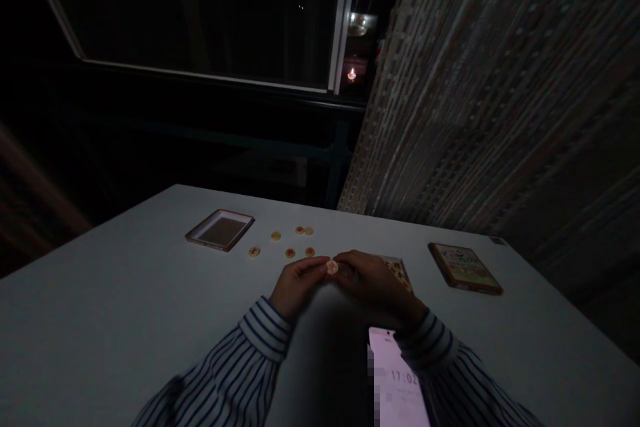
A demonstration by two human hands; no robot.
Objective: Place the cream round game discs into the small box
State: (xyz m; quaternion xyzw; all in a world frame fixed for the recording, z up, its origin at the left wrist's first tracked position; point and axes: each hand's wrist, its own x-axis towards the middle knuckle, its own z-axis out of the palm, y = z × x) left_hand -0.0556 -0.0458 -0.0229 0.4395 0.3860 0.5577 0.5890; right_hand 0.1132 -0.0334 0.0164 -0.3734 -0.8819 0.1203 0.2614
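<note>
My left hand (296, 285) and my right hand (371, 280) meet over a white table (125, 320), fingertips pinched together on one small round game disc (332, 267) with red marking. Both wrists wear blue-striped white sleeves. Several similar pale round discs (290, 253) lie scattered on the table just beyond my hands. A box with patterned contents (400, 271) sits partly hidden behind my right hand.
An open shallow box tray (220, 229) lies at the back left of the discs. A flat printed box lid (465, 267) lies at the right. A lit phone (397, 380) stands near my right forearm. A dark window and a woven curtain stand behind.
</note>
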